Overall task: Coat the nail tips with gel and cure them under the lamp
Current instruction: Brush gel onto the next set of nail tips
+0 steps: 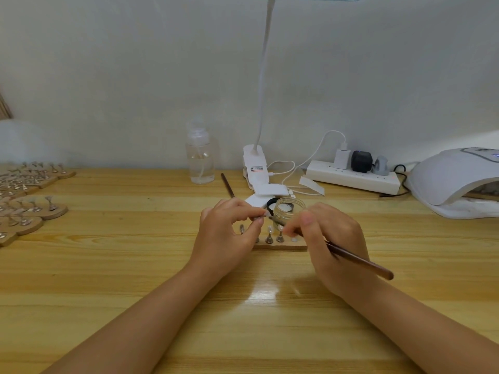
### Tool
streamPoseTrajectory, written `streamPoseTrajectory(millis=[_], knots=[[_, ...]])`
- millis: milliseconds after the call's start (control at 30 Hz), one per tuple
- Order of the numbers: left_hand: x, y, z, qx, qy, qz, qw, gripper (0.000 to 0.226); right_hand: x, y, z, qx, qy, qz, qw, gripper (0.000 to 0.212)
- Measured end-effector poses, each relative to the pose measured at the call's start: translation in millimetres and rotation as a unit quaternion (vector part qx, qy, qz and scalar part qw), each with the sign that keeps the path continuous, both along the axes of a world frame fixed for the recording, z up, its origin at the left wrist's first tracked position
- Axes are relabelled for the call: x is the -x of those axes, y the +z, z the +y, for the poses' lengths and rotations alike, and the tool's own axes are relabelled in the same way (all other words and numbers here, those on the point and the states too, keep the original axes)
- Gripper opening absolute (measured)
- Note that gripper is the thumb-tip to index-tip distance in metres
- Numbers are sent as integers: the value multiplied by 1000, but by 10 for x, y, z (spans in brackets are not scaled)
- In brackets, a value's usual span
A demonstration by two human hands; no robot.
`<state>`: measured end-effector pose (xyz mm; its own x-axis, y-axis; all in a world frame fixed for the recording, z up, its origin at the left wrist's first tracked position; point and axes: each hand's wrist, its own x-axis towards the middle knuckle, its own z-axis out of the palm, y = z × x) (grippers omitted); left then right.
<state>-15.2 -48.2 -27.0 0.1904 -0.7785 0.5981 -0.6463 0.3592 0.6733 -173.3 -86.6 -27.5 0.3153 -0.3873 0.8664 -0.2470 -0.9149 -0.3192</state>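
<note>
Head view: left hand (226,233) pinches a nail tip (266,213) on its stand just before the gel jar (288,211); right hand (328,238) grips the brush (359,261), bristles meeting the tip. Heavy pressure could flood gel over its edges.

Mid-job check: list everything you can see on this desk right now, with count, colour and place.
Wooden strip stand: one, tan, centre, holding small metal nail-tip holders.
Clear glass jar: one, open, behind strip.
Spare brown brush: one, behind hands.
Clear spray bottle: one, back centre.
White clip lamp: one, back centre.
White power strip: one, back right.
White curing lamp: one, far right.
Further wooden stands: several, far left.
Left hand: pinches one holder.
Right hand: grips brown brush.
</note>
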Motion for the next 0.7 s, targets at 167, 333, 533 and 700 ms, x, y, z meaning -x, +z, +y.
streamPoseTrajectory(millis=[167, 333, 533, 700], knots=[[0, -3, 3, 0, -3, 0, 1000, 17, -10, -8, 0, -28, 3, -9, 1000, 47], [-2, -1, -3, -3, -2, 0, 1000, 17, -21, 1, 0, -39, 11, -24, 999, 44], [-5, -4, -10, -4, -5, -8, 1000, 16, -3, -7, 18, -86, 40, -67, 993, 50], [-11, -9, -10, -3, -7, -7, 1000, 18, -17, -6, 21, -114, 39, -59, 991, 48]])
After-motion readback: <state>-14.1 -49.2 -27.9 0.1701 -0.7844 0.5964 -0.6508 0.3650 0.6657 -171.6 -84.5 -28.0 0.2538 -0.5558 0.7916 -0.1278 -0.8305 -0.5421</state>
